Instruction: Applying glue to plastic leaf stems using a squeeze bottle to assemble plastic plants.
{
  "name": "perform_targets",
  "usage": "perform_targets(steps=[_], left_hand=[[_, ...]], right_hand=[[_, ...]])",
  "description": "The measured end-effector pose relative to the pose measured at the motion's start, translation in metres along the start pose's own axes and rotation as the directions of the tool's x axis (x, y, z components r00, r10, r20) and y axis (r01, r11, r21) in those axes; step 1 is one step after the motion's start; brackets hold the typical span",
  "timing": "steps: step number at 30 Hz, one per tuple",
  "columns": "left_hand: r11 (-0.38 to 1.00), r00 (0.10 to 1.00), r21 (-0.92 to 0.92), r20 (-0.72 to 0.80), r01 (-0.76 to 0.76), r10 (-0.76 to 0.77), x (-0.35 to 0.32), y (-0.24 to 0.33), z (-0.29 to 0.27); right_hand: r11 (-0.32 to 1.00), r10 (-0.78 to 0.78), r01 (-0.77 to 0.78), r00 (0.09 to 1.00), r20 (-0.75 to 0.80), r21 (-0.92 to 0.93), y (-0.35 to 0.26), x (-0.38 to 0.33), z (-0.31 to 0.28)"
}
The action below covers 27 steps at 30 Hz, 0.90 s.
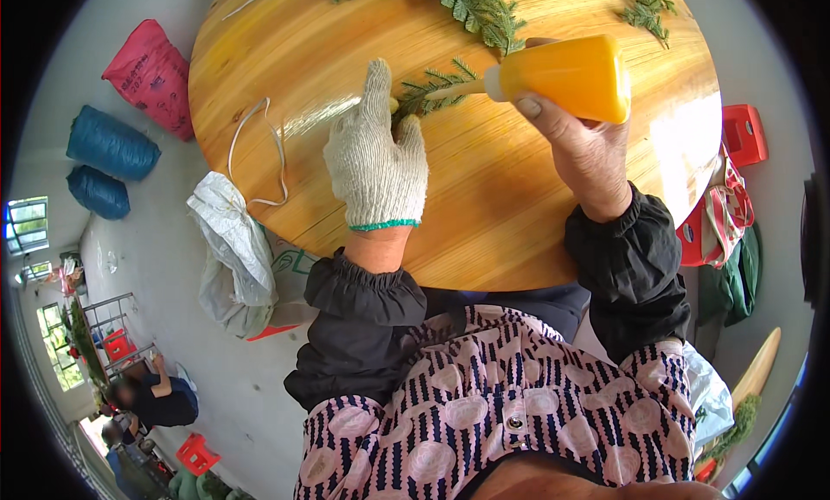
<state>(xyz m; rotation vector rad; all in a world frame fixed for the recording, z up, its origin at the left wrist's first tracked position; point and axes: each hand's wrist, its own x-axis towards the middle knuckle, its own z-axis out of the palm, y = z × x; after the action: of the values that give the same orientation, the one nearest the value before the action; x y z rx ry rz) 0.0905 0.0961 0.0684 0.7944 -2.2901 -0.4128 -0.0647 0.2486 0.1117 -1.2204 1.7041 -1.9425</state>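
Note:
My left hand [378, 158], in a cream knitted glove with a green cuff, rests over the round wooden table. Its index finger points away and its thumb stands apart. The other fingers curl under around the base of a green artificial leafy sprig [439, 86], mostly hidden by the glove. A small yellowish spot shows between finger and thumb; I cannot tell what it is. My bare right hand [577, 137] grips a yellow squeeze bottle [566, 76], tilted sideways. Its long pale nozzle [456, 90] points left and reaches over the sprig's leaves.
More green sprigs [484, 16] lie along the far part of the wooden table [493, 214]. A white cord [281, 154] curls at its left. White sacks [229, 240] hang by the left edge. Pink [149, 76] and blue bundles [112, 145] stand beyond; a person [156, 396] works at lower left.

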Motion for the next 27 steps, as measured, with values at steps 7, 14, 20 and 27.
perform_targets(steps=[7,14,20,27], left_hand=[[0.999,0.999,-0.049,-0.047,-0.021,0.019,-0.001,-0.003,0.0],[1.0,1.0,0.024,-0.01,0.011,-0.011,0.002,0.001,-0.003],[0.999,0.999,0.016,-0.014,0.029,-0.029,0.003,0.001,-0.002],[0.997,0.998,0.04,0.009,0.059,-0.059,0.004,0.004,-0.004]], right_hand=[[0.995,0.085,-0.085,0.996,0.004,0.054,0.0,0.001,0.013],[0.997,-0.003,0.005,0.999,-0.033,0.075,0.003,0.003,0.013],[0.996,0.002,0.001,1.0,-0.027,0.092,0.0,0.001,0.024],[1.0,0.007,-0.007,1.0,-0.029,0.0,-0.005,0.003,0.016]])
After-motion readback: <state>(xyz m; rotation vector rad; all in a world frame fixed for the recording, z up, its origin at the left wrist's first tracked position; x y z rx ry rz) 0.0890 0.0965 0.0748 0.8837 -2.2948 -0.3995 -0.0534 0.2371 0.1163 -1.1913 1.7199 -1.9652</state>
